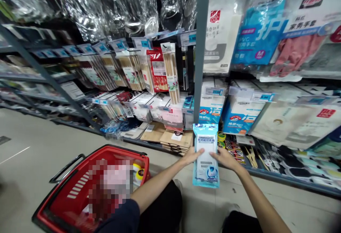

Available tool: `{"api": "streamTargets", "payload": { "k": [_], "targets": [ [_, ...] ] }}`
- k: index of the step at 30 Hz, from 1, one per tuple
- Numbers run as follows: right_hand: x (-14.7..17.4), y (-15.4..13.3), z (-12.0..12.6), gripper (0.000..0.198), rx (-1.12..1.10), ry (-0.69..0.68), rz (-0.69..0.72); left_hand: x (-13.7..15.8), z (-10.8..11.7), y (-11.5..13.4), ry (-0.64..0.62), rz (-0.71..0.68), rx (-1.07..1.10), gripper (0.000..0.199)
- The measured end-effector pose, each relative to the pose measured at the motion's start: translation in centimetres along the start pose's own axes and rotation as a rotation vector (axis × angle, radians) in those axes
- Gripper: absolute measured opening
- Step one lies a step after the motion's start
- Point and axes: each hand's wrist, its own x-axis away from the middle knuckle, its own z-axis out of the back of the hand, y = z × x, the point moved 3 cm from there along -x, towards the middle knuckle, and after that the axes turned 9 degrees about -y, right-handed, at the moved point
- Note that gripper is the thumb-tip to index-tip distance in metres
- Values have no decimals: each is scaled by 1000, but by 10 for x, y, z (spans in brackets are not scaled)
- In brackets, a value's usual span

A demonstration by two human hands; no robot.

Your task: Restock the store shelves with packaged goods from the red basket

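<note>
Between both hands I hold a packaged vegetable slicer (207,170) upright, its light blue pouch facing me with printing along the top and a white slotted piece showing. My left hand (192,155) grips the pouch's left edge, thumb on the front. On the opposite edge, my right hand (224,158) holds it the same way. The fingers behind the pouch are hidden. To the lower left, a red shopping basket (61,186) stands on the floor beside my left arm. It contains yellow rolls (139,172) and other goods, partly blurred out.
A shelf upright (199,48) divides the racks in front of me. Packs of chopsticks (130,71) and wooden boards (151,133) are on the left. Packaged gloves (295,51) and cloths (241,114) hang on the right. Small utensils (250,157) lie on the bottom shelf.
</note>
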Motion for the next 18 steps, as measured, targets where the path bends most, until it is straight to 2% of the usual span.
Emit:
{"api": "streamTargets", "payload": {
  "k": [3,6,10,13,18],
  "targets": [
    [-12,-12,-4,55,-21,125,34,7,14,-5,-42,43,0,77],
    [-26,-34,-9,58,-84,288,148,16,24,-7,-114,51,15,76],
    [-44,-52,-26,54,-76,364,203,32,37,-9,-107,70,45,71],
    [-56,-56,-45,48,-14,367,213,42,56,-5,33,22,94,67],
    [-81,-66,-76,41,65,425,235,44,104,13,396,-162,179,62]
  ]
}}
